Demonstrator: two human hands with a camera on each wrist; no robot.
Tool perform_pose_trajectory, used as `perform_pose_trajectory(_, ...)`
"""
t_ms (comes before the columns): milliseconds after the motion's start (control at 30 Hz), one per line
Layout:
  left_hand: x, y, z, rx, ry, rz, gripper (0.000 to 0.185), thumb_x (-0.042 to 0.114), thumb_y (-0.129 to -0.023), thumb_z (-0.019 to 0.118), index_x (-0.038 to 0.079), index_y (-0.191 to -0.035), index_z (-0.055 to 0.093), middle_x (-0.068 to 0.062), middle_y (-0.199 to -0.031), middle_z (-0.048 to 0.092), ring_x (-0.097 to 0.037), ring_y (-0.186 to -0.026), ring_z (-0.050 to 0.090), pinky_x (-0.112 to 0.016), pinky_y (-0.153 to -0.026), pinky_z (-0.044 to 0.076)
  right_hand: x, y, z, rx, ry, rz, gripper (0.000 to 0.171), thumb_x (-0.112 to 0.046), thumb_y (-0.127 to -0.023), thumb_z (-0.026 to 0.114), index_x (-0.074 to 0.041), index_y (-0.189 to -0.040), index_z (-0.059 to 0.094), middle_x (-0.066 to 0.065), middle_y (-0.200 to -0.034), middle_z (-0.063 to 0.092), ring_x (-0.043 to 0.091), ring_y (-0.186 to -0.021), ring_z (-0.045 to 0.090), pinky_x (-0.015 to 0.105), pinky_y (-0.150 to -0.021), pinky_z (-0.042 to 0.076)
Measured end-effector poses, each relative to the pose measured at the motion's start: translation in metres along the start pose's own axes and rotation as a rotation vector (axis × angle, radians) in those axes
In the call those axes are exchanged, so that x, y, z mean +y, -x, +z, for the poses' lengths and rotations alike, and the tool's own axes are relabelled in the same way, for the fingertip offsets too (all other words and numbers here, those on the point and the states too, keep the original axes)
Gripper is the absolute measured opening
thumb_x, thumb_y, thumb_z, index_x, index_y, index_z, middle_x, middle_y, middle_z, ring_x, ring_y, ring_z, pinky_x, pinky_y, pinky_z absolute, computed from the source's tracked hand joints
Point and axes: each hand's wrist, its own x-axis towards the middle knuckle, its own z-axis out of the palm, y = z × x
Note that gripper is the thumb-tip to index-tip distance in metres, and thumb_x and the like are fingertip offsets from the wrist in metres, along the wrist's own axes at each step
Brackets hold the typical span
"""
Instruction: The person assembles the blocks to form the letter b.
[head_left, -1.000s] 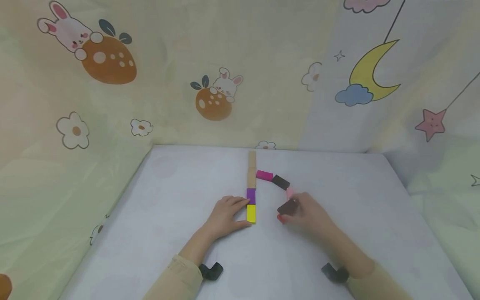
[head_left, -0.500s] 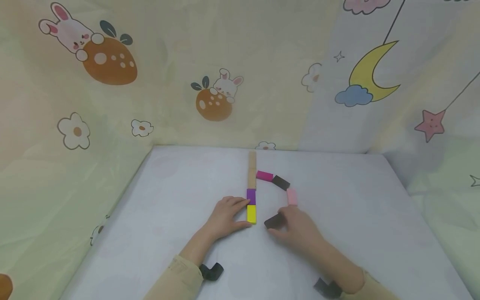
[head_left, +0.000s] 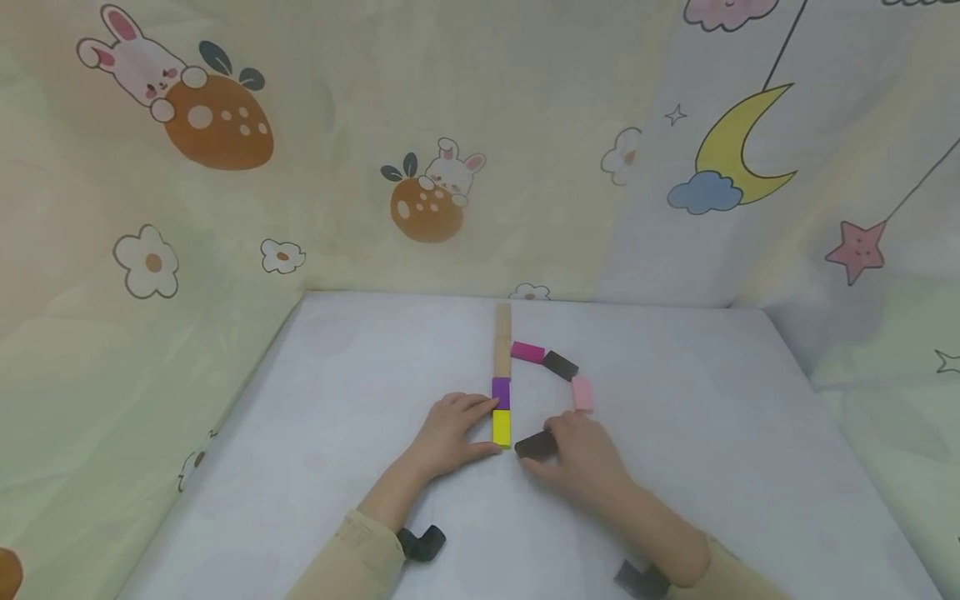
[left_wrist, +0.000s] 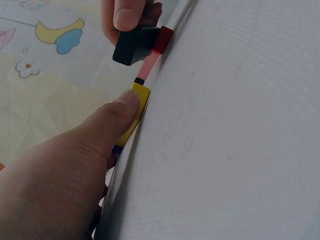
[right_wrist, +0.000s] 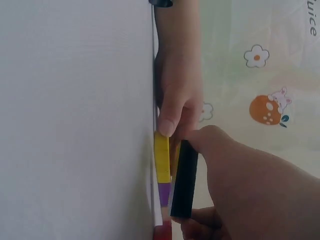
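Note:
My right hand (head_left: 588, 458) pinches a black block (head_left: 536, 446) between thumb and fingers, just right of the yellow block (head_left: 501, 428). In the right wrist view the black block (right_wrist: 184, 180) hangs higher than the row of blocks. My left hand (head_left: 450, 433) rests on the table at the row's left side. Its thumb touches the near end of the yellow block, and its index fingertip touches the purple block (head_left: 501, 392). A red block (left_wrist: 163, 40) shows below the held block in the left wrist view; the right hand hides it in the head view.
Two wooden blocks (head_left: 502, 342) continue the straight row toward the back. From them a magenta block (head_left: 528, 352), another black block (head_left: 560, 365) and a pink block (head_left: 582, 393) curve round to the right. Printed cloth (head_left: 330, 167) hangs behind the white table (head_left: 337, 358).
My right hand has carried the black block left and nearer to me, toward the yellow block, uncovering the pink block. My left hand has stayed in place.

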Motion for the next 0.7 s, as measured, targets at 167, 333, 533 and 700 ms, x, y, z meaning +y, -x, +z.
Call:
perform_pose_trajectory(167, -0.001, 0.000, 0.000, 0.002, -0.004, 0.006, 0.076, 0.064, -0.084, 0.066, 0.035, -0.150, 0.042, 0.007, -0.147, 0.051, -0.021, -0.135, 0.043, -0.048, -0.116, 0.035, 0.003, -0.002, 0.008, 0.033, 0.083, -0.051, 0.067, -0.068, -0.075, 0.069, -0.010, -0.109, 0.066, 0.000, -0.088, 0.058, 0.015, -0.078, 0.048, 0.031, -0.074, 0.047)
perform_pose_trajectory(333, 0.000, 0.000, -0.001, 0.001, -0.002, 0.006, 0.076, 0.064, -0.084, 0.066, 0.035, -0.150, 0.042, 0.006, -0.147, 0.051, -0.021, -0.136, 0.043, -0.048, -0.116, 0.035, 0.005, -0.003, 0.010, 0.041, 0.138, -0.079, 0.068, -0.069, -0.074, 0.068, -0.009, -0.105, 0.066, 0.000, -0.083, 0.055, 0.015, -0.075, 0.046, 0.033, -0.073, 0.045)
perform_pose_trajectory(533, 0.000, 0.000, -0.002, -0.005, -0.008, 0.007, 0.076, 0.064, -0.084, 0.066, 0.034, -0.150, 0.042, 0.006, -0.147, 0.051, -0.021, -0.135, 0.043, -0.048, -0.116, 0.034, 0.004, -0.003, 0.010, 0.011, 0.159, -0.060, 0.072, -0.072, -0.072, 0.069, -0.010, -0.108, 0.066, 0.000, -0.085, 0.056, 0.016, -0.077, 0.046, 0.035, -0.074, 0.045)
perform_pose_trajectory(700, 0.000, 0.000, 0.000, -0.007, -0.003, 0.004, 0.077, 0.064, -0.083, 0.067, 0.035, -0.150, 0.042, 0.006, -0.147, 0.051, -0.022, -0.136, 0.043, -0.049, -0.116, 0.034, 0.008, -0.005, 0.012, -0.003, 0.138, -0.053, 0.075, -0.074, -0.069, 0.072, -0.012, -0.110, 0.067, -0.001, -0.086, 0.057, 0.015, -0.077, 0.047, 0.034, -0.073, 0.045)
